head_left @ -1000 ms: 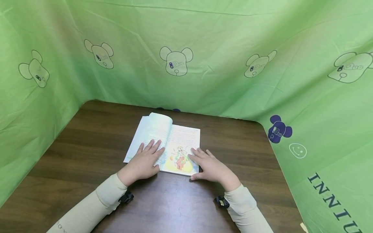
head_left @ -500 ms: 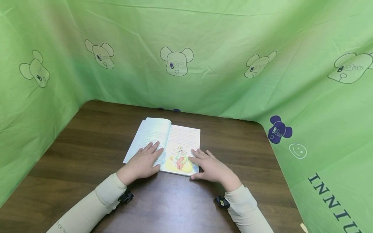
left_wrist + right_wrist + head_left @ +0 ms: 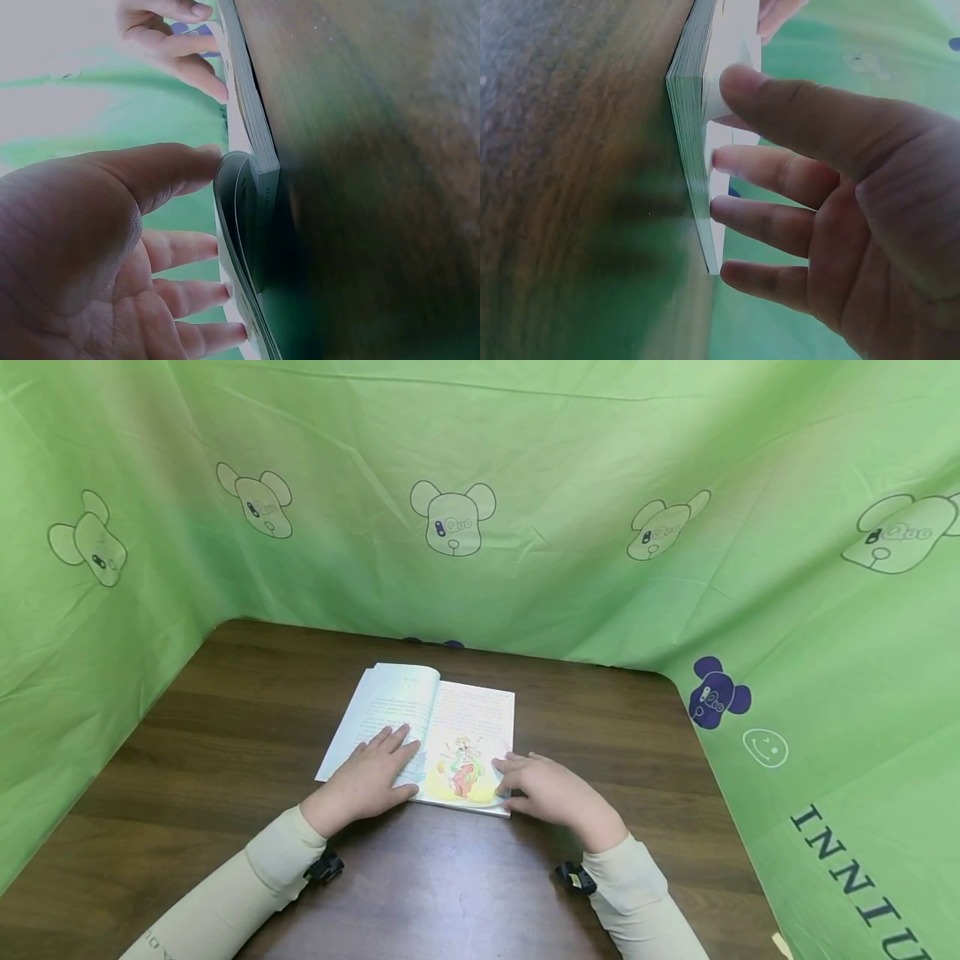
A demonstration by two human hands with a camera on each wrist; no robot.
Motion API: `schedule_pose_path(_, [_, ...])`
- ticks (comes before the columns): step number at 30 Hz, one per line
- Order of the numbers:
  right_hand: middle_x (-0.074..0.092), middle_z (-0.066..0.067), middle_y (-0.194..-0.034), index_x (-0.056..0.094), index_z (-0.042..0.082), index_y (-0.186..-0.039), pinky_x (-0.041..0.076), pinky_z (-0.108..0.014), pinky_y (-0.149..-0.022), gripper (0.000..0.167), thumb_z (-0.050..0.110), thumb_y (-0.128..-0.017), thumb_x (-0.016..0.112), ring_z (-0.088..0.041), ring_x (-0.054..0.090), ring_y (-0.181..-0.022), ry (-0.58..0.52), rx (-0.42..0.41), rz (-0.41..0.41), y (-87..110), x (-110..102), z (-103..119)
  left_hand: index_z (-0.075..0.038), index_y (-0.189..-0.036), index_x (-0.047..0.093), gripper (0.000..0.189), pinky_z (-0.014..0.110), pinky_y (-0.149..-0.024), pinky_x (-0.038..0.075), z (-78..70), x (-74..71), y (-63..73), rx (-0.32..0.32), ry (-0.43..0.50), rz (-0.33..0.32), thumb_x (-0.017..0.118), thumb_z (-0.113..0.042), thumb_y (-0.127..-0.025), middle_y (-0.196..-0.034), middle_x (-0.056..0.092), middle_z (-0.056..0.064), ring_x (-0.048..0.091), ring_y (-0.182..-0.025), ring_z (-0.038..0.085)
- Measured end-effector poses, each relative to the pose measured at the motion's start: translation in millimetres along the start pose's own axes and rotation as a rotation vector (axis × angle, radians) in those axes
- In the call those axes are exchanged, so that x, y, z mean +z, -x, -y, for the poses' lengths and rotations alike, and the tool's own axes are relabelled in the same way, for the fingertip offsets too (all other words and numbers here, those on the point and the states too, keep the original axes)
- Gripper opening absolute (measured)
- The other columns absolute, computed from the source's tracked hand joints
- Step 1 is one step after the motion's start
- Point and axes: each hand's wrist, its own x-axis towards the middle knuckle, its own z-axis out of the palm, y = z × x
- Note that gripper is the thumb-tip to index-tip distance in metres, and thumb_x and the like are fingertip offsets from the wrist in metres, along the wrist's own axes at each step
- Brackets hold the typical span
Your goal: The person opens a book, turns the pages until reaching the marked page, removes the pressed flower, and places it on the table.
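An open picture book [image 3: 476,706] lies on the table, its left pages bowed up near the spine. My left hand [image 3: 367,781] rests on the left page with fingers spread. In the left wrist view its thumb [image 3: 184,166] lies at the curved page edge near the spine. My right hand [image 3: 551,787] is at the lower right corner of the right page, fingers bent. In the right wrist view the right thumb [image 3: 780,101] and the partly hidden index finger pinch the corner of the page [image 3: 714,105], slightly raised from the stack. The other fingertips touch the page's side edge.
The brown wooden table [image 3: 450,885] extends around the book. A green cloth [image 3: 540,593] with printed bear heads hangs along the back and both sides. Black wrist cameras sit on both cuffs. A small pale object [image 3: 782,945] is at the lower right edge.
The raised left page has settled lower. My left hand stays nearly still, its thumb slightly further right. My right fingers have drawn back and bent at the right page's corner, which has lifted slightly.
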Motion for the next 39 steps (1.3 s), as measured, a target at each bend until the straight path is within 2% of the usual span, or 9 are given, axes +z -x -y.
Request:
schedule_pose_path(4, [0.066,-0.011,-0.139,0.07,0.02,-0.082,0.041,-0.063,-0.11,0.014,0.019,-0.095,0.073,-0.032,0.058,-0.134,0.018,-0.031,-0.034,-1.0,1,-2,-0.006,-0.154,0.046,0.07,0.072,-0.114,0.028,-1.3,2.0,-0.2,0.001,0.022,0.001,0.07,-0.039,-0.097,-0.167,0.027,0.019,0.022,-0.154,0.043])
schedule_pose_path(8, [0.074,0.0,-0.105,0.068,0.016,-0.091,0.052,-0.053,-0.097,0.007,0.018,-0.097,0.07,-0.019,0.071,-0.099,0.044,-0.071,-0.116,-3.5,4,-4,-0.007,-0.154,0.045,0.071,0.072,-0.113,0.028,-3.0,4.6,-1.0,-0.002,0.024,-0.006,0.069,-0.041,-0.097,-0.167,0.026,0.019,0.021,-0.154,0.044])
schedule_pose_path(11, [0.058,0.011,-0.077,0.065,0.017,-0.095,0.054,-0.037,-0.076,0.006,0.02,-0.098,0.069,-0.009,0.054,-0.069,0.062,-0.062,-0.19,-5.1,4,-5,-0.006,-0.154,0.046,0.074,0.072,-0.113,0.028,-4.4,6.1,-1.6,-0.007,0.016,-0.021,0.07,-0.045,-0.096,-0.167,0.027,0.019,0.022,-0.154,0.045])
schedule_pose_path(16, [0.052,0.016,-0.068,0.063,0.022,-0.094,0.046,-0.028,-0.059,0.008,0.024,-0.099,0.068,-0.005,0.044,-0.058,0.094,0.012,-0.283,-6.5,2,-2,-0.007,-0.153,0.047,0.082,0.073,-0.113,0.028,-5.8,9.1,-1.9,-0.016,-0.001,-0.041,0.073,-0.054,-0.091,-0.167,0.027,0.019,0.023,-0.154,0.044])
schedule_pose_path(20, [0.057,0.017,-0.07,0.066,0.023,-0.094,0.048,-0.029,-0.059,0.007,0.026,-0.099,0.07,-0.004,0.047,-0.058,0.131,0.027,-0.363,-8.2,2,-1,-0.008,-0.153,0.048,0.085,0.072,-0.113,0.029,-6.1,11.2,-1.4,-0.025,-0.02,-0.052,0.074,-0.056,-0.088,-0.167,0.027,0.018,0.024,-0.154,0.043])
schedule_pose_path(27, [0.065,0.018,-0.074,0.07,0.022,-0.095,0.052,-0.031,-0.062,0.006,0.026,-0.095,0.074,-0.002,0.055,-0.059,0.187,-0.042,-0.542,-10.2,1,2,-0.009,-0.151,0.05,0.09,0.072,-0.11,0.033,-7.8,12.6,-1.7,-0.024,-0.052,-0.085,0.077,-0.062,-0.083,-0.165,0.031,0.019,0.028,-0.152,0.045])
schedule_pose_path(32, [0.068,0.017,-0.074,0.071,0.021,-0.094,0.053,-0.032,-0.065,0.007,0.026,-0.093,0.075,-0.003,0.058,-0.061,0.198,-0.093,-0.616,-10.8,-2,5,-0.009,-0.149,0.053,0.083,0.072,-0.11,0.033,-8.6,14.2,-2.2,-0.041,-0.053,-0.11,0.076,-0.058,-0.086,-0.164,0.034,0.018,0.03,-0.151,0.044])
schedule_pose_path(36, [0.075,0.006,-0.091,0.073,0.016,-0.1,0.056,-0.038,-0.082,0.012,0.026,-0.093,0.075,-0.014,0.072,-0.088,0.18,-0.122,-0.689,-10.9,-5,6,-0.01,-0.148,0.054,0.073,0.071,-0.11,0.034,-8.0,15.9,-2.7,-0.047,-0.057,-0.124,0.073,-0.052,-0.091,-0.164,0.035,0.018,0.032,-0.151,0.043])
schedule_pose_path(39, [0.077,-0.002,-0.108,0.073,0.012,-0.106,0.052,-0.044,-0.098,0.017,0.024,-0.094,0.074,-0.026,0.07,-0.113,0.148,-0.115,-0.758,-10.4,-7,6,-0.011,-0.148,0.054,0.068,0.071,-0.11,0.035,-7.2,16.4,-2.4,-0.048,-0.067,-0.131,0.071,-0.048,-0.094,-0.163,0.036,0.017,0.033,-0.15,0.043])
